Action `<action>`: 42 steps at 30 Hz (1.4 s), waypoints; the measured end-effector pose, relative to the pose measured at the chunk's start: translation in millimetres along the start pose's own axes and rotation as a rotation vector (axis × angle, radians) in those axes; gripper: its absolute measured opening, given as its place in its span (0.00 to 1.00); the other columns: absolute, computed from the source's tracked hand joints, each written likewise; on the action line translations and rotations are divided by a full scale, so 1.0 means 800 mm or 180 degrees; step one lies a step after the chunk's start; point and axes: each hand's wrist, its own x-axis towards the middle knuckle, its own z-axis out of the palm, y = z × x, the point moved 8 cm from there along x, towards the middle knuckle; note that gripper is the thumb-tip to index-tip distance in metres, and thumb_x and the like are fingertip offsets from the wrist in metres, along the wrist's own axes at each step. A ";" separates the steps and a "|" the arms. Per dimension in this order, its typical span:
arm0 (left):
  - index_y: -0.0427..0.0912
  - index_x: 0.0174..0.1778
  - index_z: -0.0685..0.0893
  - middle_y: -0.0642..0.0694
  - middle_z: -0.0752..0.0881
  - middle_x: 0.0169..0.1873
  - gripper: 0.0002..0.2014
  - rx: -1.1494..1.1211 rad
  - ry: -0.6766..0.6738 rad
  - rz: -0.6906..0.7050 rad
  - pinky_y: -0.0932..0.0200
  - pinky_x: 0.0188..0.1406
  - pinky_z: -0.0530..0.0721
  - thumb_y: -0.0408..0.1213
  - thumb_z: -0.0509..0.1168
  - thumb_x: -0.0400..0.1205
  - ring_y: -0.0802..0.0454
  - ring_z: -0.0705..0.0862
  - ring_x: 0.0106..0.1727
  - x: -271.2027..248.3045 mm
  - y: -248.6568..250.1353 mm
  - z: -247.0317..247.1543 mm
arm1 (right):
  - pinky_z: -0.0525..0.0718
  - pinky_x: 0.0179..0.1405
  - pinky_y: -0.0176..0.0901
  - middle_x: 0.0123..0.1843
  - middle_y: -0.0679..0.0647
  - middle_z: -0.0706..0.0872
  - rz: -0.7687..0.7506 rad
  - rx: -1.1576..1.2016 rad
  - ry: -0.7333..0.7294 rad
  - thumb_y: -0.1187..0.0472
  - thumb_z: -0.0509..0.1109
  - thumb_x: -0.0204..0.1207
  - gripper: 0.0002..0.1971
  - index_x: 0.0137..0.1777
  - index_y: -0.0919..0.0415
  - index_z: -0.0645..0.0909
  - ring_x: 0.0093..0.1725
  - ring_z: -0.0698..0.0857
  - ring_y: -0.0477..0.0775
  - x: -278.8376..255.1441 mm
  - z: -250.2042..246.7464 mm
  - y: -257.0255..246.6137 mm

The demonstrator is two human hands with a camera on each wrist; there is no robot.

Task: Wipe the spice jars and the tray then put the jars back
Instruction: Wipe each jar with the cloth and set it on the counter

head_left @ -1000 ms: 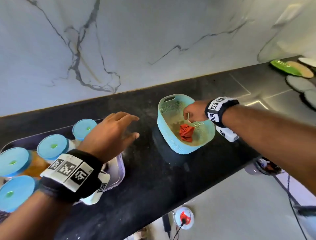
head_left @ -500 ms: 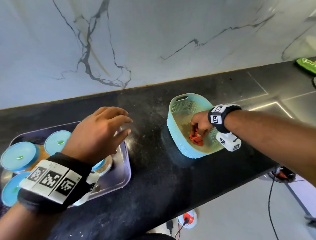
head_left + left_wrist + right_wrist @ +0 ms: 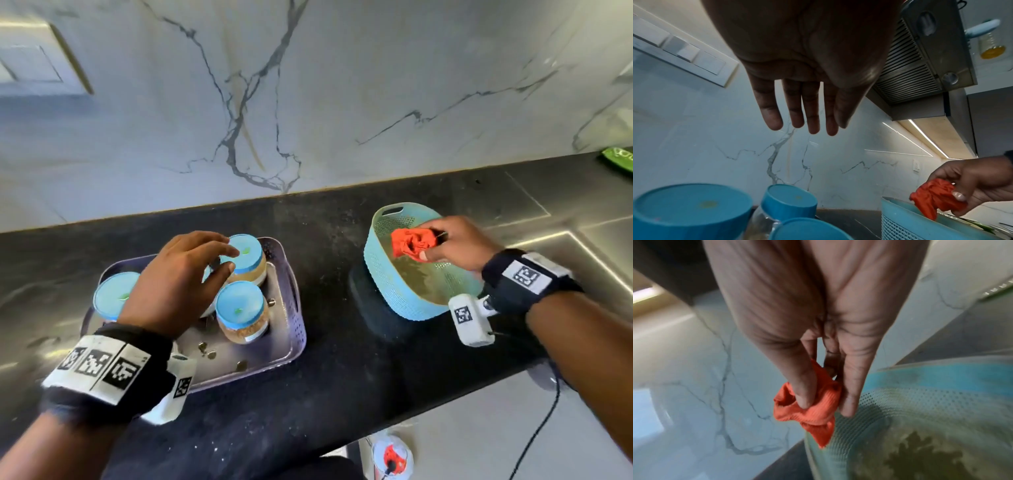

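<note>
A clear plastic tray [image 3: 291,308] on the black counter holds several spice jars with blue lids: one at the back [image 3: 245,257], one in front [image 3: 241,313], one at the left [image 3: 113,294]. My left hand [image 3: 191,270] hovers over them, fingers spread and straight, holding nothing; the left wrist view shows the lids [image 3: 789,199] below the fingers [image 3: 812,120]. My right hand [image 3: 455,243] pinches a crumpled orange cloth [image 3: 412,242] above the blue basket [image 3: 394,284]. In the right wrist view, thumb and fingers grip the cloth [image 3: 818,408].
Small bits of debris lie on the tray floor [image 3: 205,347]. The basket bottom [image 3: 920,451] looks stained. A marble wall stands behind the counter, with a switch plate [image 3: 680,52] at the left. A steel panel [image 3: 565,205] extends to the right. The floor lies below the front edge.
My right hand has lifted the orange cloth up out of the basket. My left hand has moved over the back jars in the tray.
</note>
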 end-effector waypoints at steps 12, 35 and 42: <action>0.43 0.60 0.91 0.44 0.90 0.61 0.13 -0.0463 0.0011 -0.0410 0.54 0.59 0.78 0.27 0.70 0.82 0.40 0.87 0.62 -0.075 -0.035 -0.017 | 0.81 0.69 0.61 0.53 0.62 0.91 -0.0607 0.2016 -0.0267 0.68 0.79 0.61 0.20 0.54 0.54 0.88 0.55 0.88 0.58 -0.130 0.126 -0.116; 0.43 0.85 0.62 0.39 0.77 0.77 0.50 -0.0449 -0.1078 -0.1395 0.45 0.75 0.77 0.53 0.82 0.73 0.40 0.77 0.76 -0.077 -0.044 0.119 | 0.88 0.62 0.57 0.48 0.48 0.94 -0.0528 0.1311 -0.0246 0.68 0.82 0.68 0.16 0.53 0.52 0.87 0.52 0.92 0.51 -0.143 0.214 -0.136; 0.47 0.77 0.68 0.42 0.83 0.70 0.45 -0.0481 -0.0879 -0.1474 0.44 0.67 0.84 0.52 0.85 0.69 0.41 0.83 0.69 -0.064 -0.046 0.126 | 0.84 0.70 0.59 0.58 0.48 0.92 -0.0591 0.1727 -0.0339 0.71 0.77 0.70 0.26 0.63 0.43 0.87 0.62 0.89 0.49 -0.134 0.223 -0.128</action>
